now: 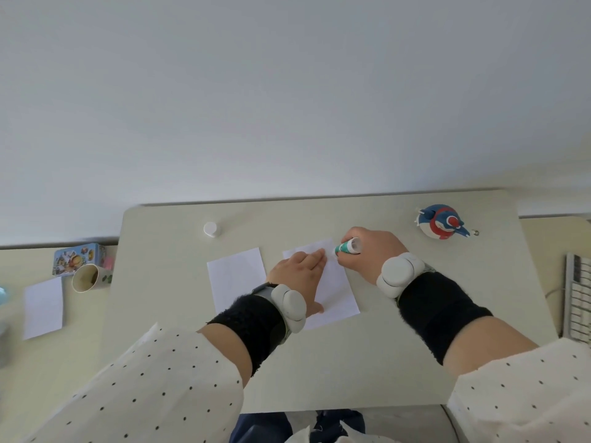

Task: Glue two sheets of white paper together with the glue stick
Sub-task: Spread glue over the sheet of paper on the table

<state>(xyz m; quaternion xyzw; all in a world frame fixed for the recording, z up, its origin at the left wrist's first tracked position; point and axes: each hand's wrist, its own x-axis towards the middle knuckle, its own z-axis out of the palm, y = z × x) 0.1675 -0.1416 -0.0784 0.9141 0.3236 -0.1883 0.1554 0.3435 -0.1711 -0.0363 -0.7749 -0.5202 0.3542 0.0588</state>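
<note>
Two white paper sheets lie side by side on the pale table (351, 362). My left hand (300, 273) lies flat with straight fingers on the right sheet (339, 295), pressing it down. My right hand (372, 247) grips a green and white glue stick (347, 247), its tip down on the upper part of that sheet, just beyond my left fingertips. The left sheet (236, 276) lies bare beside my left wrist. A white cap (210, 229) stands on the table behind the left sheet.
A blue, red and white bird figure (443, 222) sits at the back right. On the left desk are a paper cup (88, 278), a picture tin (78, 259) and another white sheet (43, 306). A keyboard (577, 298) lies at the right edge.
</note>
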